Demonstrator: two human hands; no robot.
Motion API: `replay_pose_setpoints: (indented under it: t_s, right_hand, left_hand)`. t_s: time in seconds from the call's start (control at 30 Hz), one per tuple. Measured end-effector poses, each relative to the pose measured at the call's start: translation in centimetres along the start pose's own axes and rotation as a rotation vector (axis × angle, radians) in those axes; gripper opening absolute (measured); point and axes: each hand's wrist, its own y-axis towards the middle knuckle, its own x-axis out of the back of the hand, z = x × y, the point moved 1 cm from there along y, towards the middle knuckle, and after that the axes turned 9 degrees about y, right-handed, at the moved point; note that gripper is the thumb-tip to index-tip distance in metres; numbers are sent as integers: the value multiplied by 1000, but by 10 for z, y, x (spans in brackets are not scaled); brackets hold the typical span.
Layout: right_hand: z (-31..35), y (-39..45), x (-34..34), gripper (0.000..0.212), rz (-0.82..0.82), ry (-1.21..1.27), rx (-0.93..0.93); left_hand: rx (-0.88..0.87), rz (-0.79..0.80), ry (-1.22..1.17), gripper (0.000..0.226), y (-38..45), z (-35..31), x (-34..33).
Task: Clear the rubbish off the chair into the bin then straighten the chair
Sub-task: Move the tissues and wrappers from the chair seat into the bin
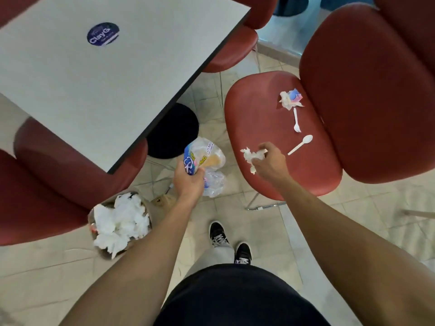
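You are in the clearing step, with both hands loaded and the chair not yet empty. Nearest you, low on the floor by your left foot, stands the small round bin [120, 222], already heaped with crumpled white tissue and tucked under the edge of a neighbouring red seat. Above it your left hand [189, 182] has its fingers curled round a crumpled clear plastic paper-towel wrapper with blue and yellow print [204, 161], held over the tiled floor between the grey table's near corner and the chair, not yet over the bin. Your right hand [269, 161] pinches a crumpled white napkin [253, 156] just above the near left part of the red padded chair seat [254, 109]; whether the napkin is fully off the seat I cannot tell. Further back on the seat, towards its right edge, a white plastic spoon [301, 144] lies near your knuckles, then a white plastic fork [296, 121], and beyond that, near the backrest, a scrunched white wrapper with pink and blue print [290, 100]. The next move, I judge, calls for swinging both hands down and left over the bin and letting go, then returning for the spoon, fork and wrapper. The chair sits angled to the table, so straightening comes last.
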Motion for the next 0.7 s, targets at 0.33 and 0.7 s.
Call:
replay_pose_setpoints:
  t_s: [0.33, 0.7]
  right_hand:
    - [6, -75, -78, 28, 230, -75, 57]
    - [38, -129, -231, 21, 397, -52, 20]
  left_hand:
    - [230, -170, -66, 20, -42, 79, 78]
    - [320, -330, 108, 18, 12, 187, 200]
